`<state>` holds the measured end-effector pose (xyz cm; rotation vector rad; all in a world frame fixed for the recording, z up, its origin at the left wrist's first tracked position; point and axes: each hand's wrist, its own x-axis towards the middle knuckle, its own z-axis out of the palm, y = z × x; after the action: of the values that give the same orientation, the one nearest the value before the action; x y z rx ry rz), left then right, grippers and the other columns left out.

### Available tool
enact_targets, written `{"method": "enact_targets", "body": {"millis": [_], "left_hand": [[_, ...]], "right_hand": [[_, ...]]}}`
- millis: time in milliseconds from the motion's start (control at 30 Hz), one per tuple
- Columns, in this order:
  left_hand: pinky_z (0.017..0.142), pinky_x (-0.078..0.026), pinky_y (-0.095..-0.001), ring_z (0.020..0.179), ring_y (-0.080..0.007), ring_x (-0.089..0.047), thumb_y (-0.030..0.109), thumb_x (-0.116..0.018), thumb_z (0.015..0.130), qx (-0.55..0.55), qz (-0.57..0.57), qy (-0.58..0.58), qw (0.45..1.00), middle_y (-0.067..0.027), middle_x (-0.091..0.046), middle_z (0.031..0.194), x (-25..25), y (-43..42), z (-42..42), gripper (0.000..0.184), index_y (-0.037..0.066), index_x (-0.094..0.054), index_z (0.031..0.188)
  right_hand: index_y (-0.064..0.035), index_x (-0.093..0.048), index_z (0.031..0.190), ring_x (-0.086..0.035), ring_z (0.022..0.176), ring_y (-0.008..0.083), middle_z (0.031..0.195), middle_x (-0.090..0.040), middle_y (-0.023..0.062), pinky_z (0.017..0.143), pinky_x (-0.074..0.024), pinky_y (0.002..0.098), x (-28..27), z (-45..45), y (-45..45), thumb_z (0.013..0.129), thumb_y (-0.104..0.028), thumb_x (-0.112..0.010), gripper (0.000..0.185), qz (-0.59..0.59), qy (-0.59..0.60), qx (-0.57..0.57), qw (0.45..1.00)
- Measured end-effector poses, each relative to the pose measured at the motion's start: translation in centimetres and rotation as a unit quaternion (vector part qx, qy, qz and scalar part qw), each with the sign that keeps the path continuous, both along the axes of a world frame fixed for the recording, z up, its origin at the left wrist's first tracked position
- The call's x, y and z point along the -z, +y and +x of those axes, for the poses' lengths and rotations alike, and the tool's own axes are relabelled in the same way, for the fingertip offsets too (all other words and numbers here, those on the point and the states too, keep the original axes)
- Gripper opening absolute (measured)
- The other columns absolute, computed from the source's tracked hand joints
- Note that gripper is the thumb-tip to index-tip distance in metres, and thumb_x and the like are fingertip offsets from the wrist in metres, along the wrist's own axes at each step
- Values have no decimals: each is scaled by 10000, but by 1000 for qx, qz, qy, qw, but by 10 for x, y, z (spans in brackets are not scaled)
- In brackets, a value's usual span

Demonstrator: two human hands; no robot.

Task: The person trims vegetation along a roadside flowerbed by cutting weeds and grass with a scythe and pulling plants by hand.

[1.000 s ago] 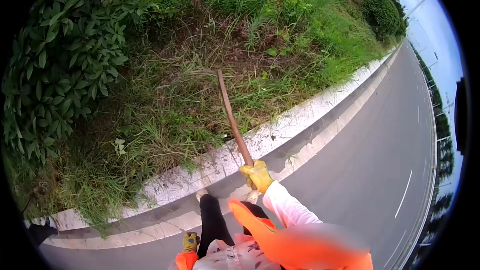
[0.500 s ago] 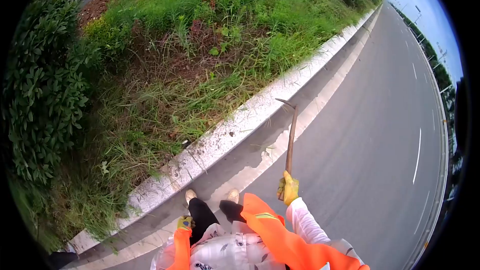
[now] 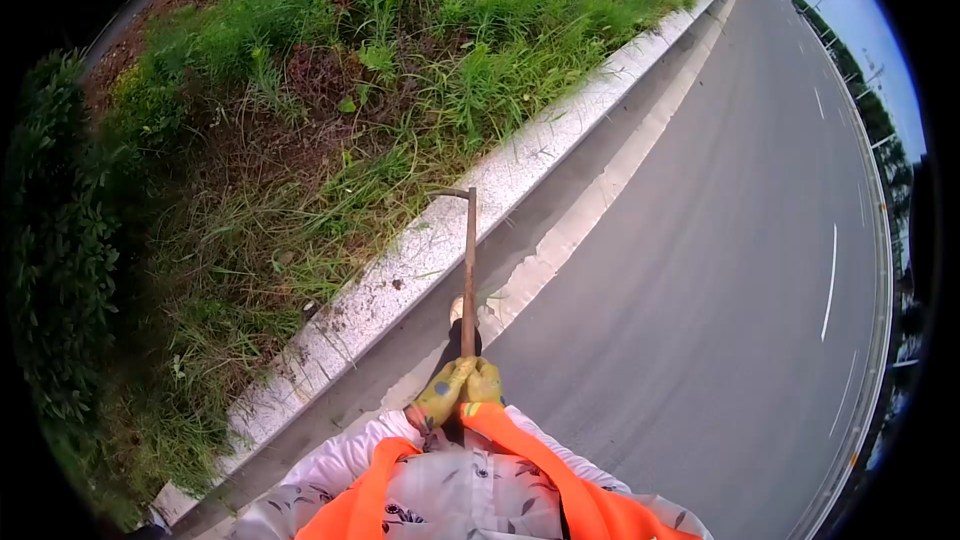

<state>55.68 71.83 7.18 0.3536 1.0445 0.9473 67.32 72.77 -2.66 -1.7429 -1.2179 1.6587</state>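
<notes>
A sickle (image 3: 470, 270) with a long wooden handle points away from my body, its thin curved blade over the pale kerb and turned left toward the grass. Both hands wear yellow gloves with dark spots. My left hand (image 3: 437, 400) is closed around the lower handle, and my right hand (image 3: 482, 383) grips it right beside the left. The two hands touch in front of my waist. The handle's bottom end is hidden by the gloves and the orange vest (image 3: 520, 455).
A raised kerb (image 3: 370, 305) runs diagonally up to the right. Left of it lies a bank of grass and weeds (image 3: 400, 155), with a dark leafy bush (image 3: 50, 270) at the far left. A grey road (image 3: 690, 290) with white lines spreads to the right. One shoe (image 3: 457, 309) shows near the gutter.
The sickle has swung left, its blade moving from above the gutter to the kerb beside the grass. My left hand has come up from my side and taken hold of the handle with the right.
</notes>
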Motion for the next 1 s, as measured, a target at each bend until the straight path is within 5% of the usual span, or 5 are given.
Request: {"method": "enact_targets", "body": {"millis": [100, 267, 333, 633, 1000], "left_hand": [[687, -477, -273, 764, -144, -594, 264, -504, 969, -15, -57, -161, 985, -33, -616, 848, 51, 58, 2, 232, 69, -630, 976], [756, -513, -295, 838, -209, -652, 170, -575, 878, 82, 15, 92, 992, -92, -665, 925, 83, 149, 9, 247, -19, -627, 1027], [731, -525, -310, 820, -224, -656, 143, -607, 850, -11, -111, 40, 993, -111, -662, 907, 92, 169, 15, 229, -37, -609, 991], [471, -394, -239, 555, -99, -504, 256, -627, 883, 51, -169, -71, 982, 1, -526, 723, 75, 261, 84, 212, 89, -527, 968], [388, -382, -292, 411, -123, -480, 252, -714, 796, -27, -59, 338, 939, -28, -538, 580, 205, 422, 71, 250, 68, -546, 775]], "right_hand": [[-24, -635, 1034, -629, 733, 206, 875, -673, 117, 670, -491, 344, -19, -6, 52, 909, -267, -556, 285, 7, -9, 11, 1000], [-18, -652, 1049, -652, 897, 230, 941, -675, 170, 764, -496, 343, 51, 47, 130, 894, -325, -559, 357, -40, 195, -29, 979], [-21, -653, 1040, -634, 730, 178, 858, -675, 101, 665, -494, 293, -30, 74, 208, 909, -315, -601, 326, -52, 78, -317, 944], [-31, -605, 954, -541, 573, 165, 723, -566, 48, 525, -495, 331, 58, 69, 348, 897, -250, -594, 227, -379, 302, 228, 845], [-78, -562, 746, -495, 490, 168, 599, -493, 8, 482, -436, 315, 143, 21, 539, 820, -230, -635, 184, -261, 126, 170, 942]]}}
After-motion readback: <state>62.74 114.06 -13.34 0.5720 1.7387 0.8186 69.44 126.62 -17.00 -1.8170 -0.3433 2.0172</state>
